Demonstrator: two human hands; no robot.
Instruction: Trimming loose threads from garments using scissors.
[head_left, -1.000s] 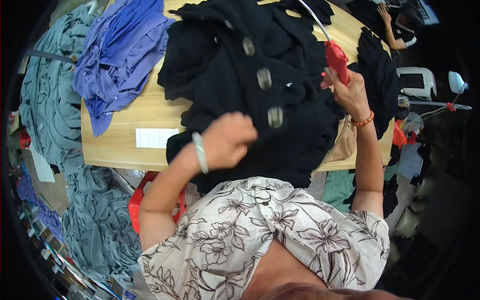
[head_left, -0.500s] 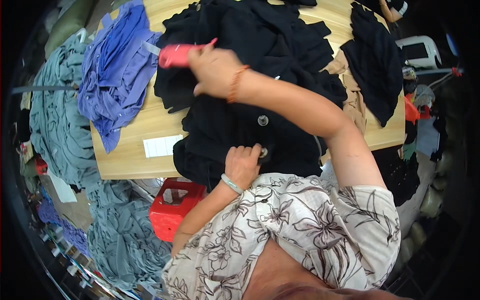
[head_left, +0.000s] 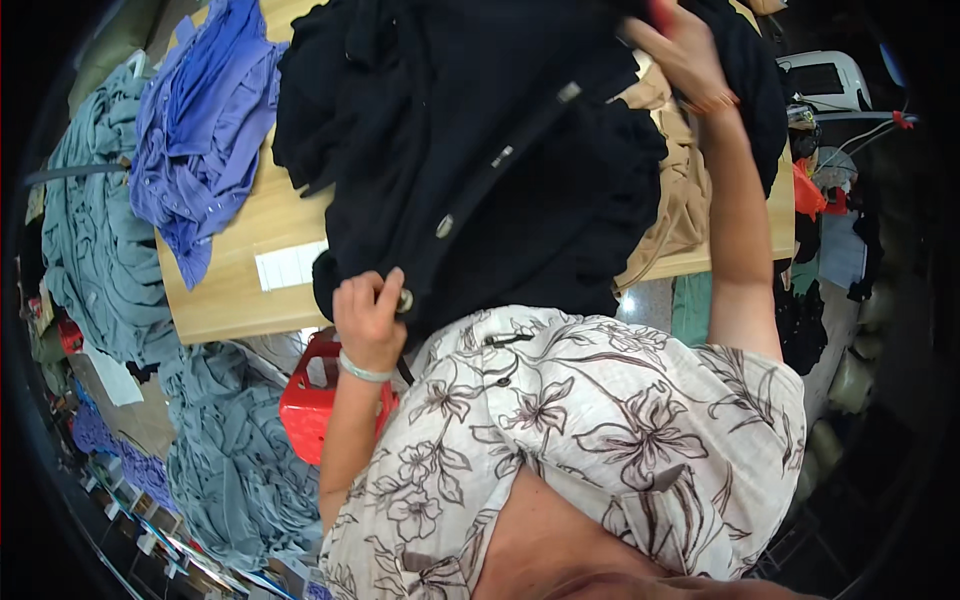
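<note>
A black buttoned garment (head_left: 480, 200) lies across the table's near edge, its button band running slantwise from lower left to upper right. My left hand (head_left: 368, 315) pinches the lower end of this band, beside a button. At the upper right, my right hand (head_left: 685, 58) is closed near the band's upper end, slightly smeared by motion. A red-handled tool (head_left: 660, 14) shows partly in it; its working end is hidden. Whether the right fingers also grip the cloth I cannot make out.
Blue-purple shirts (head_left: 210, 130) lie on the wooden table (head_left: 225, 310) at the left, near a white paper slip (head_left: 290, 266). Tan cloth (head_left: 680, 190) is at the right. A red stool (head_left: 305, 410) stands below the table's edge, beside grey-green fabric heaps (head_left: 225, 450).
My right hand has swung from the left side to the upper right with the red tool. My left hand has shifted left with the garment's edge, and the button band now lies slantwise.
</note>
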